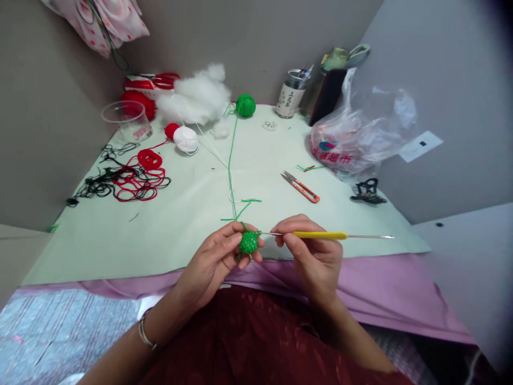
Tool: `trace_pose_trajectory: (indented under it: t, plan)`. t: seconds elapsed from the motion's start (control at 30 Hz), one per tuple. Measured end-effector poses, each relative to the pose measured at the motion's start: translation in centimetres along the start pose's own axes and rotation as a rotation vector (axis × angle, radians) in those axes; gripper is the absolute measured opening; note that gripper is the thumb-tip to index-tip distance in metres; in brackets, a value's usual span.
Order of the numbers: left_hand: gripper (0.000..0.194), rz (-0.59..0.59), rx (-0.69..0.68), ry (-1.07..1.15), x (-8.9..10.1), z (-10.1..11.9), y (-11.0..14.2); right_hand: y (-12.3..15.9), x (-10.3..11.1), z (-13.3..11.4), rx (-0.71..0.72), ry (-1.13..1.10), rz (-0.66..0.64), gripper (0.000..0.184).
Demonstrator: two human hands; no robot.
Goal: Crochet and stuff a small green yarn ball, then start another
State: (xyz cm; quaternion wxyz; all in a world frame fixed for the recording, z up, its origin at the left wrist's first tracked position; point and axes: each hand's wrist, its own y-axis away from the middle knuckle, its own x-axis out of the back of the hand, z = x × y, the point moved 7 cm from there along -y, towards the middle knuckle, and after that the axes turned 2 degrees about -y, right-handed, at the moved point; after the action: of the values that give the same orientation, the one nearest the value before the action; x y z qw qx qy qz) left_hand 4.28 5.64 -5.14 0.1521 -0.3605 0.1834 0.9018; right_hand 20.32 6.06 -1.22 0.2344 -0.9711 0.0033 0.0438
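Observation:
Near the front edge of the table, my left hand (pixel 218 254) pinches a small rounded green crochet piece (pixel 249 243) between thumb and fingers. My right hand (pixel 315 256) grips a crochet hook (pixel 320 235) by its yellow handle, with metal shafts at both ends. The hook's left tip meets a green loop at the right side of the piece. A strand of green yarn (pixel 230 166) runs from my left hand back to a green yarn ball (pixel 246 106). Short green yarn scraps (pixel 251 201) lie just beyond my left hand.
Orange thread snips (pixel 300 186) and a black hair claw (pixel 368 191) lie to the right. Behind them stand a plastic bag (pixel 360 136) and a pen cup (pixel 292 95). White stuffing (pixel 196 95), a clear plastic cup (pixel 129 123) and tangled red yarn (pixel 140 182) occupy the left.

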Motion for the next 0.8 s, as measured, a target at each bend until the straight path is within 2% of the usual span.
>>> trace_pose_trajectory:
  t: [0.23,0.8]
  plan:
    - [0.022,0.005,0.005,-0.006,-0.15,0.07,-0.03,0.05,0.11,0.04,-0.003,0.028,0.016,0.012]
    - [0.024,0.0,0.005,-0.012,0.02,0.01,-0.04,0.06,-0.01,-0.05,-0.004,-0.006,0.007,0.015]
